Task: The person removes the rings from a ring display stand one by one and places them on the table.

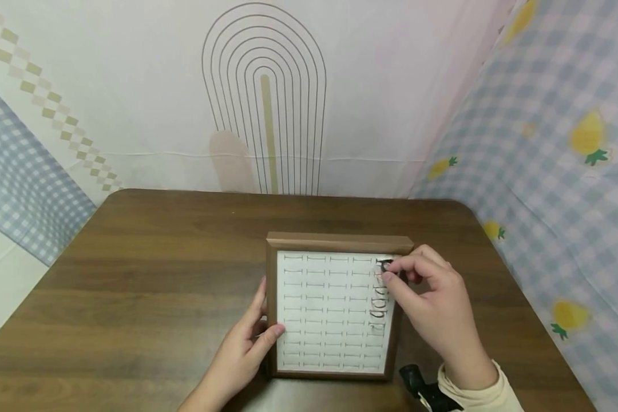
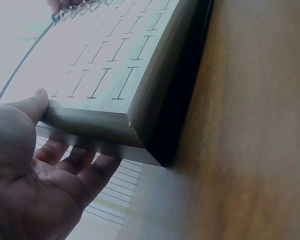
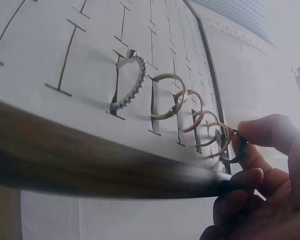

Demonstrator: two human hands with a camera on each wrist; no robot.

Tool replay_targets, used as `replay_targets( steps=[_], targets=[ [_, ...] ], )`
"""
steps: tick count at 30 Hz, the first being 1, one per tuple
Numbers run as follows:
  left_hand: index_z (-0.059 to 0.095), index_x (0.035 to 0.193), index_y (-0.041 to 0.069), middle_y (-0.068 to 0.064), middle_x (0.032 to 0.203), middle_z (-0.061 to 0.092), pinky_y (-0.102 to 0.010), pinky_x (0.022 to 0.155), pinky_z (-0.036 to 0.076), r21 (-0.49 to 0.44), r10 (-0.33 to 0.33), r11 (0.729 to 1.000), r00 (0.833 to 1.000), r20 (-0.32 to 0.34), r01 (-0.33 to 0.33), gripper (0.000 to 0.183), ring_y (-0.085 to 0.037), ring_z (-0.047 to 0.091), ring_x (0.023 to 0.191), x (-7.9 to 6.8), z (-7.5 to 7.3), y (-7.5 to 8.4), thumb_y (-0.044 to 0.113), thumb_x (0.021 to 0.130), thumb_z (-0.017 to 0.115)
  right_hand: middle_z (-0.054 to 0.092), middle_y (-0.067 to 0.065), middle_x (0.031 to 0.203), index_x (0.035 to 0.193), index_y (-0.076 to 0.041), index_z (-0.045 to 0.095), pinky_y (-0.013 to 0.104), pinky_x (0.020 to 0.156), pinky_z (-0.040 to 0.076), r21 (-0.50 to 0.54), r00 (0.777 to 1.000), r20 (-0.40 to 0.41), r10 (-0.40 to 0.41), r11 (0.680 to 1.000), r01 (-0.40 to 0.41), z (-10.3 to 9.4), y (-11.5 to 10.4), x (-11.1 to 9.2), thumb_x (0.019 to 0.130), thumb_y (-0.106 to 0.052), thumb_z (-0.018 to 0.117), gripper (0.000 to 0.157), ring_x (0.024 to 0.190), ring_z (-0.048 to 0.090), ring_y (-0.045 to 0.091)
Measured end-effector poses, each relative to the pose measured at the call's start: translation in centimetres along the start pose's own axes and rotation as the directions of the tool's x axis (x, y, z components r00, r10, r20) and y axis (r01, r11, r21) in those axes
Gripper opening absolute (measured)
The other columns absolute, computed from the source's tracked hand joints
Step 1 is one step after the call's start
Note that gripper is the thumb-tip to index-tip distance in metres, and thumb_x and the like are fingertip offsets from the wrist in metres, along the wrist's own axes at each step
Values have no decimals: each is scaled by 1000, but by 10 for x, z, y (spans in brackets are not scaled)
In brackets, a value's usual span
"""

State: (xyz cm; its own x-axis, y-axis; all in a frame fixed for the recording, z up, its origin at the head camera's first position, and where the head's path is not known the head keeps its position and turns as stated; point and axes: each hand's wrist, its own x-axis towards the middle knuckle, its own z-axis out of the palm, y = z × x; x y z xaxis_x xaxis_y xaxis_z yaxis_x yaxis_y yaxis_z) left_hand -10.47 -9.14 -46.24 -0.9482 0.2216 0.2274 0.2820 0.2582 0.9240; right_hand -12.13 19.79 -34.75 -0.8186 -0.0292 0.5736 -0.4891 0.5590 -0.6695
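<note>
A ring display, a wooden frame (image 1: 335, 243) around a white slotted panel (image 1: 319, 312), stands tilted over the table. My left hand (image 1: 239, 349) grips its left side, thumb on the front edge and fingers behind, as the left wrist view also shows. At the panel's top right corner my right hand (image 1: 438, 297) pinches a black ring (image 3: 241, 152) between thumb and index finger, right at the slot. Below it, several rings sit in the right-hand column, among them a studded silver ring (image 3: 140, 80), a gold ring (image 3: 166, 116) and a rose-gold ring (image 3: 202, 107).
The brown wooden table (image 1: 149, 274) stretches around the display. Behind it hangs a pale patterned cloth (image 1: 371, 114), with a checked cloth (image 1: 546, 229) on the right. A black strap-like device (image 1: 417, 384) is at the right wrist, beside a cream sleeve (image 1: 486, 392).
</note>
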Motion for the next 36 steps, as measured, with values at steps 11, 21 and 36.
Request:
replay_targets(
  steps=[11, 21, 36],
  targets=[
    [18, 162, 28, -16, 129, 64, -29, 80, 59, -11, -15, 1000, 1000, -2, 15, 85, -25, 71, 99, 0, 0, 1, 7, 96, 67, 58, 0, 76, 84, -8, 72, 20, 65, 40, 63, 999, -36, -14, 998, 17, -24, 4, -1, 79, 17, 74, 25, 74, 50, 10],
    [20, 162, 26, -18, 126, 64, -30, 79, 59, -20, 16, 1000, 1000, 4, -16, 81, -27, 71, 99, 0, 0, 2, 7, 98, 66, 65, -5, 79, 87, -15, 75, 20, 59, 38, -202, 989, 14, 150, 969, -145, -47, 29, 5, 88, -5, 78, 11, 68, 48, 8],
    [24, 161, 24, -19, 126, 64, -28, 79, 59, -37, 26, 999, 1000, -4, -26, 80, -28, 71, 98, -1, -1, 3, 5, 96, 67, 73, 2, 91, 93, -14, 75, 37, 69, 45, -492, 832, 263, 488, 810, -319, -28, 124, -2, 92, -20, 73, 6, 78, 59, 18]
  ],
)
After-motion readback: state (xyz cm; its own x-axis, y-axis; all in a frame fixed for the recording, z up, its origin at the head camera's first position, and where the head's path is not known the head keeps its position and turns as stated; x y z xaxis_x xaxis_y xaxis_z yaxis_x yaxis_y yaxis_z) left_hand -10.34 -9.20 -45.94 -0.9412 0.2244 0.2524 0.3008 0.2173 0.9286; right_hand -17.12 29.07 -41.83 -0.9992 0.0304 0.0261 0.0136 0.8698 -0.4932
